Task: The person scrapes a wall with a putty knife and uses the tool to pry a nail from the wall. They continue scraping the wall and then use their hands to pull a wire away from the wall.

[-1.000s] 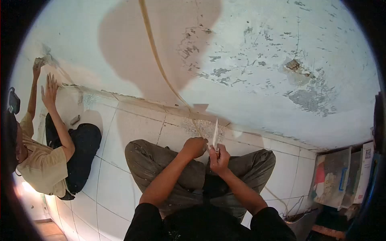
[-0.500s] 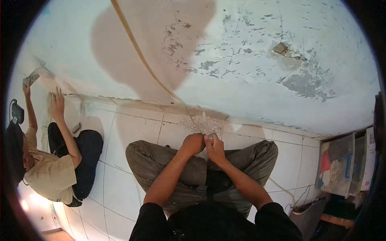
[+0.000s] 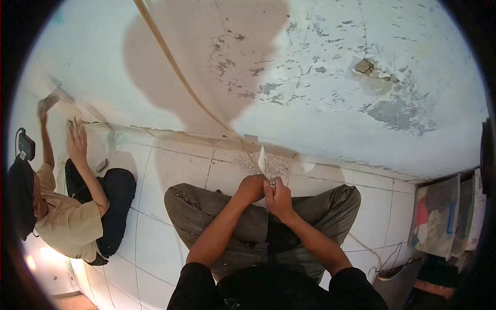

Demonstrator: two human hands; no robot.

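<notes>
My right hand [image 3: 279, 200] is closed around the handle of a tool with a pale, pointed blade [image 3: 263, 161]. The blade points away from me toward the foot of the wall. Close against it on the left is my left hand [image 3: 251, 188], its fingers curled; what they hold, if anything, is hidden. Both hands are held over my crossed legs. A tan cable [image 3: 181, 77] hangs down across the wall and passes out of sight near the hands. Pale crumbs [image 3: 279, 164] lie on the floor tiles just beyond them.
Ahead, the white wall [image 3: 320, 121] has flaked patches and a hole [image 3: 365, 66]. At left a seated person [image 3: 70, 222] holds a flat scraper [image 3: 58, 96] against the wall. A clear plastic bin [image 3: 436, 217] stands at right. A thin cord [image 3: 364, 243] lies by my right knee.
The pale blade has come into view, rising above my two closed hands, which remain together. The other person's scraper has shifted slightly along the wall. The view has moved a little.
</notes>
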